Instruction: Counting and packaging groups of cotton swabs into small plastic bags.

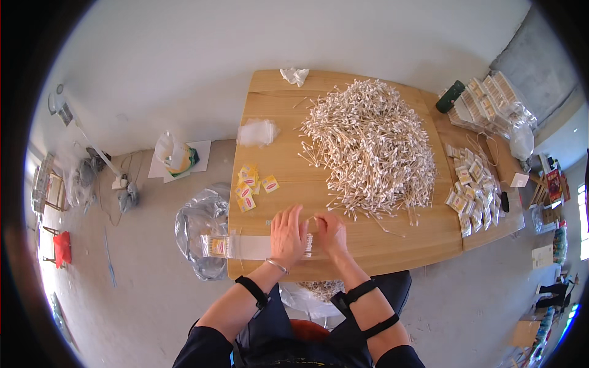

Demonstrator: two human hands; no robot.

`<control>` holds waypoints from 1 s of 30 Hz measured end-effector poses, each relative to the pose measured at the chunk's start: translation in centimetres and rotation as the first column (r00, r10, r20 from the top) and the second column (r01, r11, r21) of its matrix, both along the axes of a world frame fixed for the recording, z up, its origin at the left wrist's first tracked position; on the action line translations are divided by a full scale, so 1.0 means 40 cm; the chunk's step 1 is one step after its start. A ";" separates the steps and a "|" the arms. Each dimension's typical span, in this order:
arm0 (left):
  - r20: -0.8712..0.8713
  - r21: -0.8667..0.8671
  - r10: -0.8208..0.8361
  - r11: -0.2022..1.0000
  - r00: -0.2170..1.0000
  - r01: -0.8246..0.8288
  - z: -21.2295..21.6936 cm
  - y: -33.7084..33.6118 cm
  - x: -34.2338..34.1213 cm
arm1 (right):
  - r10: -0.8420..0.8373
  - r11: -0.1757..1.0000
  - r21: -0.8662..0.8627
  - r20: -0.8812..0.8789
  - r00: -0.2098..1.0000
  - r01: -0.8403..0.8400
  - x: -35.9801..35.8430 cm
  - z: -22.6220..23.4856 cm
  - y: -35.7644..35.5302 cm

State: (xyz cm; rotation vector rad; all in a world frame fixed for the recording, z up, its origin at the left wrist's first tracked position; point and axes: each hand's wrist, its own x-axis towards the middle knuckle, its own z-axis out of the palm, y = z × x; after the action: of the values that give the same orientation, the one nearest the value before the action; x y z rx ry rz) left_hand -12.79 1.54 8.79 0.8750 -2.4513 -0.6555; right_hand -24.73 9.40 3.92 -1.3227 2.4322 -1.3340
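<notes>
At the table's near edge, my left hand is closed, palm down, over a row of cotton swabs. Their white tips stick out beside the palm, and the rest of the row is hidden under it. Just to the right is my right hand, its fingers pinched at the end of a thin pale stick, seemingly a cotton swab, between the two hands. A white strip runs left from under my left hand. It reaches a clear packet of swabs with a yellow label at the table's left edge.
A big heap of loose cotton swabs covers the table's middle. Yellow cards and clear bags lie left. Filled packets, a dark green bottle and stacked trays are right. A plastic bag hangs beside the left edge.
</notes>
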 end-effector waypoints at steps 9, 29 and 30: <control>0.013 0.099 -0.063 0.993 0.998 0.061 -0.068 -0.095 -0.212 | -0.274 0.902 -0.305 0.143 0.951 0.306 0.013 -0.024 -0.023; -0.072 0.103 -0.078 0.991 0.994 0.085 -0.032 -0.089 0.045 | -0.241 0.946 -0.239 -0.058 0.969 0.220 0.016 -0.014 -0.016; -0.037 0.121 -0.095 0.988 0.995 0.099 -0.046 -0.090 0.054 | -0.237 0.946 -0.239 -0.058 0.970 0.217 0.012 -0.009 -0.022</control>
State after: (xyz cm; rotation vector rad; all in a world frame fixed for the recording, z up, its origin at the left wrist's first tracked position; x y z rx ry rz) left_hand -10.61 -2.07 6.94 0.7887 -2.4595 -0.8565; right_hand -24.24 8.52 3.55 -1.1941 2.6217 -1.6959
